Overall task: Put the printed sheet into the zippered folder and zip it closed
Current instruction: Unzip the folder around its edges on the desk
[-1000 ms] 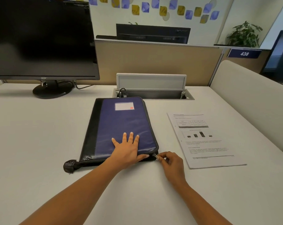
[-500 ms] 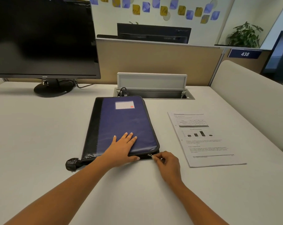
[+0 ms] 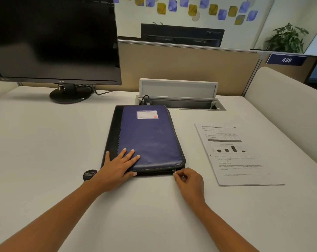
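Observation:
A blue zippered folder (image 3: 150,139) with a black spine and a small white label lies flat in the middle of the desk. My left hand (image 3: 117,166) presses flat on its near left corner, fingers spread. My right hand (image 3: 189,180) pinches the small metal zipper pull (image 3: 174,172) on the folder's near edge, close to the right corner. The printed sheet (image 3: 236,153), with a table, a bar chart and text, lies on the desk to the right of the folder, apart from it.
A black monitor (image 3: 52,40) stands at the back left. An open cable hatch (image 3: 179,99) sits behind the folder. A small black zipper end tab (image 3: 89,174) pokes out at the folder's near left. A padded partition (image 3: 290,110) borders the right side.
My left hand has slid left across the folder to its near left corner. My right hand, pinching the zipper pull, has shifted slightly left along the near edge.

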Action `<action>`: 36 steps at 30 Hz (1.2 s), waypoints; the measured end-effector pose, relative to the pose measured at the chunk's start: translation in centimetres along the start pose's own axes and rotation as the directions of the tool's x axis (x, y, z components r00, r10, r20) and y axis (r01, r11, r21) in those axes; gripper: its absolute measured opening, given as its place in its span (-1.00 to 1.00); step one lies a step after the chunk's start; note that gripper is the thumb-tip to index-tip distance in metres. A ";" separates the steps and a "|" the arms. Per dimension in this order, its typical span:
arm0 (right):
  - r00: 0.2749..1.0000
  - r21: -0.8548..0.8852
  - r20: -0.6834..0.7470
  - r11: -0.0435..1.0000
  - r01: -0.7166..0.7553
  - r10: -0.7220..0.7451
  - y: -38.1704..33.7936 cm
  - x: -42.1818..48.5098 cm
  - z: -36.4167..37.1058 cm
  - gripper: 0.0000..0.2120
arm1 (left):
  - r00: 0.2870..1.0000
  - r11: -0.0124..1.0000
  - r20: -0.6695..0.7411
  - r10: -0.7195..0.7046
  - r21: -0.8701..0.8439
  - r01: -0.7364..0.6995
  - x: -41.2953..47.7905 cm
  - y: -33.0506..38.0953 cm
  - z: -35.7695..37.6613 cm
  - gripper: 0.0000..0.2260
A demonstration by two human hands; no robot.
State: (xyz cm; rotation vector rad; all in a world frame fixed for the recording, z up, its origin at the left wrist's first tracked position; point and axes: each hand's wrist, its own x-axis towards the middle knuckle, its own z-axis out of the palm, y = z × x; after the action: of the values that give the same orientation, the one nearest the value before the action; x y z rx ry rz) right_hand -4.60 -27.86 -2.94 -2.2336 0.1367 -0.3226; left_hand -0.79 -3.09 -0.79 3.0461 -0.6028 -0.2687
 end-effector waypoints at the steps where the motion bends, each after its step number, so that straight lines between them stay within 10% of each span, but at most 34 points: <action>1: 1.000 -0.001 0.014 1.000 0.014 -0.014 -0.1 -0.1 0.2 -0.96 | 1.000 1.000 -0.003 -0.006 0.007 0.006 0.1 0.1 0.1 0.05; 11: 0.994 -0.026 0.069 0.995 0.092 -0.090 -1.5 -0.7 1.7 -0.94 | 0.999 0.997 0.013 -0.037 0.071 0.036 0.3 0.7 0.4 -0.33; 36: 0.920 -0.056 0.251 0.945 0.323 -0.300 -5.5 -1.8 6.7 -0.83 | 0.996 0.998 0.071 -0.049 0.053 0.046 0.7 1.1 -0.4 -0.45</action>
State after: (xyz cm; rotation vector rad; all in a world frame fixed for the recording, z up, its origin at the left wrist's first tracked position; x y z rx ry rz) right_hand -4.58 -18.96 -3.02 -2.3698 -0.3451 -0.2168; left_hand -0.50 -4.33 -0.48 3.1149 -0.5499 -0.3721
